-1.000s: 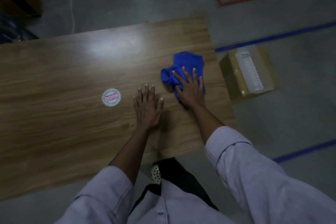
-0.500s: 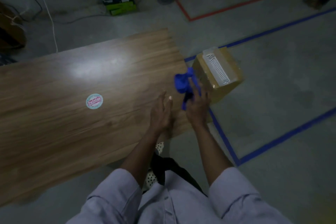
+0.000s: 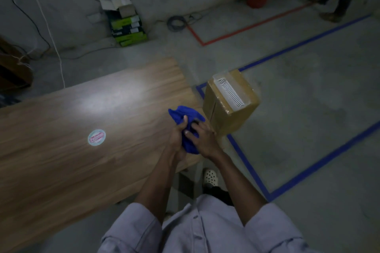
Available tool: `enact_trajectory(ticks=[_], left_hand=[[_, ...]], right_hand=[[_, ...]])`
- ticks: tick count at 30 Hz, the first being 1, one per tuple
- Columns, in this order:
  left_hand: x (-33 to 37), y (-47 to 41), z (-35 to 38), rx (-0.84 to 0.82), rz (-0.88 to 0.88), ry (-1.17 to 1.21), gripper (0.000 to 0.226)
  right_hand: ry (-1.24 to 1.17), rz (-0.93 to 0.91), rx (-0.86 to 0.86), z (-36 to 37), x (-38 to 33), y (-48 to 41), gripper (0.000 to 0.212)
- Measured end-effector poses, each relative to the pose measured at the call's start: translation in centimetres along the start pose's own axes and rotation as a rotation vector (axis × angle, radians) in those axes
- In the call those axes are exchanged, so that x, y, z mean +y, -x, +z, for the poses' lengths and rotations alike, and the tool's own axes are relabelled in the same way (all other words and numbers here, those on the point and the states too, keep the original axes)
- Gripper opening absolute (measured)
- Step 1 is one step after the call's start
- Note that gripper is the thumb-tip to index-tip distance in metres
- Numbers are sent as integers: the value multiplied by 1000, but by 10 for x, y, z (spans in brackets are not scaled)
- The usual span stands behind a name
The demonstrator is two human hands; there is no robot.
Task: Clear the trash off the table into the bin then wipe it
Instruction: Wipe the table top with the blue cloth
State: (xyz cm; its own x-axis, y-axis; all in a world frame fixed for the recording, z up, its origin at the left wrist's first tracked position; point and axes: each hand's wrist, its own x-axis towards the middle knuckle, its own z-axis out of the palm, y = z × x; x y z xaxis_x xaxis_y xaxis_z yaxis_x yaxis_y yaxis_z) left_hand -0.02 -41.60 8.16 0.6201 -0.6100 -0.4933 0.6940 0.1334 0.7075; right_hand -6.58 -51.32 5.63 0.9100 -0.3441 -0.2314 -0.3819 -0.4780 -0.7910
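A blue cloth (image 3: 186, 116) bunched above the tabletop's (image 3: 82, 160) right end.
Both the left grip (image 3: 176, 139) and right grip (image 3: 205, 141) clutch it; the tabletop stretches leftward, left grip nearer.

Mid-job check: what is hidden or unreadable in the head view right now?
Head view:
- Round sticker: print blurred, unreadable.
- Table: left end cut off by the frame edge.
- Blue cloth: middle covered by left hand and right hand.
- Cardboard box: inside hidden behind its walls.

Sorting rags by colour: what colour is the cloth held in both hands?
The cloth is bright blue, clearest in the head view.
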Motion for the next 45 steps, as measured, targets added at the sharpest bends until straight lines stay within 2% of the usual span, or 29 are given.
enact_trajectory(ticks=[2, 4, 6, 10, 12, 14, 16, 19, 20, 22, 24, 26, 28, 30, 33, 36, 38, 40, 42, 45], left_hand=[[10, -11, 15, -17, -41, 86, 46], [20, -21, 34, -60, -82, 159, 48], [27, -32, 56, -138, -76, 192, 58], [37, -56, 87, -177, -61, 240, 65], [37, -71, 97, -186, -59, 280, 73], [34, -86, 104, -158, -85, 289, 76], [31, -96, 108, -143, -95, 315, 71], [27, -104, 114, -150, -81, 234, 43], [26, -110, 114, -121, -71, 189, 36], [29, -120, 116, -46, -65, 137, 34], [38, -127, 124, -32, -92, 161, 30], [42, -138, 130, -25, -127, 162, 16], [47, -151, 137, 2, -155, 75, 18], [50, -170, 143, 8, -142, -2, 32], [54, -203, 148, 56, -121, -118, 32], [53, -249, 144, 94, -49, -283, 55], [51, -277, 148, 114, -42, -375, 64], [46, -302, 157, 114, -63, -411, 52], [37, -328, 165, 133, -105, -439, 40], [15, -378, 167, 164, -173, -478, 44]], right_hand=[[-227, -16, 83, -33, 2, -13, 46], [-346, -5, 224, -67, 2, -25, 36], [-321, 60, 327, -96, 4, -37, 45], [-298, 114, 230, -131, 13, -61, 68], [-266, 150, 274, -145, 16, -68, 70], [-180, 154, 386, -153, 19, -75, 60], [-160, 106, 471, -155, 22, -79, 46], [-204, 17, 526, -153, 29, -81, 35], [-200, 8, 533, -154, 30, -80, 36], [-216, 89, 525, -157, 31, -83, 55], [-457, 319, 420, -166, 27, -85, 75], [-801, 476, 287, -174, 26, -83, 66], [-955, 496, 263, -180, 35, -85, 56], [-1004, 483, 330, -184, 47, -92, 57], [-952, 516, 395, -193, 66, -112, 49], [-819, 516, 394, -204, 97, -141, 54], [-760, 533, 380, -212, 121, -160, 43], [-701, 528, 361, -221, 146, -180, 36], [-652, 552, 353, -225, 170, -201, 43], [-563, 638, 342, -221, 212, -234, 58]])
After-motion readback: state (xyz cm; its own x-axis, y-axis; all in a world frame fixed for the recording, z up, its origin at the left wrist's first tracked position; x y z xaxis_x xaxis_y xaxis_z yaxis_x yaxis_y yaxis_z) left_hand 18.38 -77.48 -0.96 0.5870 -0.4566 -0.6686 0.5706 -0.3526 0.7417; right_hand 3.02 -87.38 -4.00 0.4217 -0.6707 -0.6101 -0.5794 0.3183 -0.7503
